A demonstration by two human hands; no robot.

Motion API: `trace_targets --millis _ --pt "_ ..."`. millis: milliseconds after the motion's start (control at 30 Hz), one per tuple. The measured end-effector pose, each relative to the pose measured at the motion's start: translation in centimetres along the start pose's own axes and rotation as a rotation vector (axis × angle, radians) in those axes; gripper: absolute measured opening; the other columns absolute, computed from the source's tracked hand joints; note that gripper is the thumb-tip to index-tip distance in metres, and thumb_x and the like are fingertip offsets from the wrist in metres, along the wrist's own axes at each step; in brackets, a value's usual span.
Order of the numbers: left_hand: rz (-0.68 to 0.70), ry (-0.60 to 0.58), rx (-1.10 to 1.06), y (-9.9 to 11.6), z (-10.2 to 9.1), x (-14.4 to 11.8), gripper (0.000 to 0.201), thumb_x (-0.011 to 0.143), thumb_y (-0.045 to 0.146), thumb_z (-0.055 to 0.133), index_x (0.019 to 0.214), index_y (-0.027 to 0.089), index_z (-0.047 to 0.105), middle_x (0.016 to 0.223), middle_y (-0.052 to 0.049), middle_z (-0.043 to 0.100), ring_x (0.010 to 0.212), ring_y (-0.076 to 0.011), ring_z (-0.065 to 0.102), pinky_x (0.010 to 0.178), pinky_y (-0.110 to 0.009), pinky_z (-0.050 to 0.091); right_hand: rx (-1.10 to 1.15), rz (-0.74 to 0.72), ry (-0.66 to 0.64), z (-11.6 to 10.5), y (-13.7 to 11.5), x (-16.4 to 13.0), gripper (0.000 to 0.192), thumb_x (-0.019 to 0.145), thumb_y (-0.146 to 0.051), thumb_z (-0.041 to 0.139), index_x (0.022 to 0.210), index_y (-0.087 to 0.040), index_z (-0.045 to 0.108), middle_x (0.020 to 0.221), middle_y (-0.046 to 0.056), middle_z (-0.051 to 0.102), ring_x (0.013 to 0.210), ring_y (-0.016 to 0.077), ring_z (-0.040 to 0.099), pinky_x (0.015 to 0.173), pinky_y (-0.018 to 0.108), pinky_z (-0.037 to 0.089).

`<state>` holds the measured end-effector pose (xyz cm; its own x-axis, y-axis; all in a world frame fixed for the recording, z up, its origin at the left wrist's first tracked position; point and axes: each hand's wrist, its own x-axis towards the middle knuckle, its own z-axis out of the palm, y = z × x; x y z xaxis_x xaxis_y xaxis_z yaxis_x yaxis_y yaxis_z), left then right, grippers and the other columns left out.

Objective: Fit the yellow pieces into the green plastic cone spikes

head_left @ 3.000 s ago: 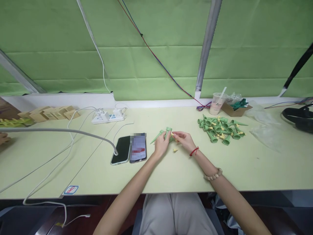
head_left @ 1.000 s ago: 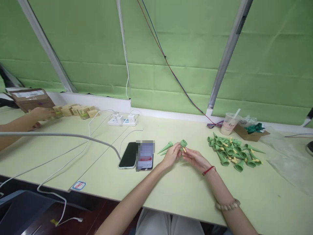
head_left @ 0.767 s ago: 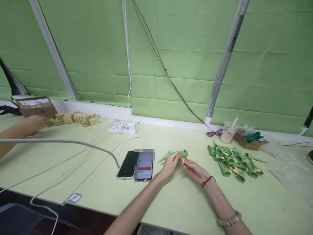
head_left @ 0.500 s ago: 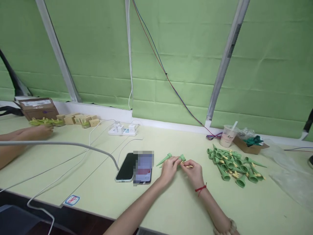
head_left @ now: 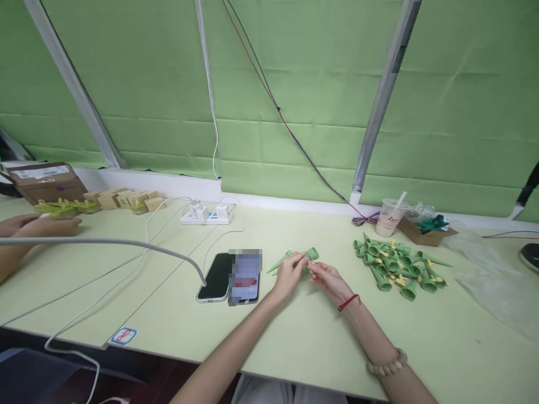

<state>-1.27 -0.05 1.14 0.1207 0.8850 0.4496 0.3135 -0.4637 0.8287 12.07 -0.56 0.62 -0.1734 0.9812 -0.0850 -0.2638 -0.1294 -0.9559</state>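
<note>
Green cone (head_left: 312, 254): held above the table (head_left: 295, 336), wide open end toward the right and up, just in front of the person; a few more cones lie bunched under the same grip, tips pointing left.
Left hand (head_left: 287, 275): fingers closed around the bunch of cones, gripping them from below and behind.
Right hand (head_left: 328, 276): fingertips pinched at the cone's open end, touching it; a small yellow piece shows at the fingertips, too small to tell more.
Cone relative to hands: between both hands, thumb tips nearly meeting at its rim.
Phones (head_left: 229, 276): two, flat on the table, side by side, just left of the left hand; a grey cable (head_left: 126, 243) runs to the nearer one.
Pile of cones (head_left: 396, 266): green with yellow pieces, on the table, near the right hand on its right, apart from it.
Cup (head_left: 386, 217): with straw, behind the pile, beside an open cardboard box (head_left: 425, 230).
Power strip (head_left: 206, 215): at the table's back edge.
Other person's hand (head_left: 42, 225): far left, resting on the table near small boxes (head_left: 122, 198).
</note>
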Motion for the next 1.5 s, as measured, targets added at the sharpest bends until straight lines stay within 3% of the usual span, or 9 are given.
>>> trace_targets --millis 133,233,333,433,600,867,1233,1367,1500 --pt "-0.019 -0.006 0.124 -0.3 0.3 -0.4 0.035 0.084 0.039 0.04 0.077 0.019 0.068 0.075 -0.002 0.065 0.069 -0.0135 0.054 0.064 -0.024 0.037 -0.548 -0.454 0.243 0.0 0.4 -0.1 0.02 0.06 -0.029 0.068 0.053 -0.017 0.053 0.05 -0.002 0.053 0.047 0.01 0.047 0.051 0.024 0.041" --pt "-0.054 -0.012 0.146 -0.8 0.4 -0.3 0.036 0.084 0.039 0.04 0.073 0.02 0.068 0.073 -0.001 0.066 0.069 -0.0135 0.055 0.063 -0.024 0.037 -0.777 -0.581 0.288 0.1 0.7 -0.3 0.019 0.064 -0.027 0.063 0.051 -0.018 0.053 0.05 -0.001 0.055 0.048 0.0114 0.047 0.054 0.026 0.042" --pt "-0.096 0.065 0.094 -1.3 0.3 0.1 0.034 0.082 0.04 0.043 0.078 0.019 0.068 0.076 -0.002 0.067 0.07 -0.0143 0.056 0.063 -0.025 0.038 -0.631 -0.451 0.218 0.4 0.7 -0.2 0.018 0.066 -0.035 0.064 0.067 -0.017 0.061 0.063 0.003 0.063 0.055 0.0137 0.055 0.055 0.027 0.046" --pt "-0.105 0.119 -0.009 -1.4 0.0 0.6 0.037 0.081 0.043 0.043 0.08 0.016 0.068 0.07 -0.003 0.066 0.064 -0.0135 0.055 0.059 -0.024 0.039 -0.322 -0.178 0.158 0.6 0.4 -0.1 0.037 0.066 -0.043 0.064 0.091 -0.015 0.063 0.073 0.006 0.066 0.059 0.0146 0.058 0.049 0.025 0.048" --pt "-0.079 0.084 -0.107 -1.2 0.0 0.6 0.036 0.079 0.043 0.047 0.089 0.015 0.068 0.076 -0.005 0.065 0.058 -0.0105 0.052 0.054 -0.022 0.04 -0.051 0.07 -0.005 0.3 -0.2 -0.2 0.033 0.059 -0.042 0.072 0.076 -0.014 0.068 0.073 0.005 0.066 0.061 0.0094 0.058 0.054 0.019 0.049" --pt "-0.106 -0.016 -0.25 -0.5 0.0 0.7 0.036 0.077 0.042 0.052 0.094 0.013 0.066 0.084 -0.006 0.062 0.052 -0.008 0.054 0.053 -0.022 0.042 -0.178 -0.219 0.051 0.2 -0.6 -0.6 0.03 0.058 -0.042 0.072 0.056 -0.014 0.062 0.055 -0.001 0.058 0.052 0.0082 0.051 0.052 0.021 0.048" --pt "-0.056 -0.093 -0.287 -0.7 -0.2 1.3 0.035 0.08 0.038 0.05 0.104 0.016 0.063 0.092 -0.006 0.056 0.061 -0.0054 0.05 0.057 -0.02 0.042 0.254 0.11 -0.038 0.0 -1.4 -0.8 0.014 0.072 -0.03 0.065 0.077 -0.017 0.064 0.071 0.001 0.066 0.059 0.0078 0.062 0.062 0.019 0.054" --pt "-0.067 -0.137 -0.303 -0.8 -0.2 1.3 0.036 0.078 0.039 0.053 0.102 0.015 0.063 0.097 -0.007 0.055 0.061 -0.0052 0.05 0.055 -0.019 0.042 0.262 0.057 0.015 -0.4 -1.2 -0.5 0.016 0.066 -0.027 0.07 0.072 -0.018 0.059 0.067 -0.002 0.064 0.061 0.0082 0.062 0.067 0.021 0.053" --pt "-0.092 -0.101 -0.255 -0.6 0.2 1.0 0.036 0.076 0.04 0.056 0.099 0.013 0.065 0.098 -0.008 0.055 0.046 -0.0013 0.045 0.044 -0.019 0.037 0.059 -0.155 0.098 -0.6 -0.2 0.0 0.033 0.056 -0.038 0.076 0.065 -0.019 0.05 0.064 -0.001 0.063 0.06 0.0117 0.062 0.068 0.029 0.054"
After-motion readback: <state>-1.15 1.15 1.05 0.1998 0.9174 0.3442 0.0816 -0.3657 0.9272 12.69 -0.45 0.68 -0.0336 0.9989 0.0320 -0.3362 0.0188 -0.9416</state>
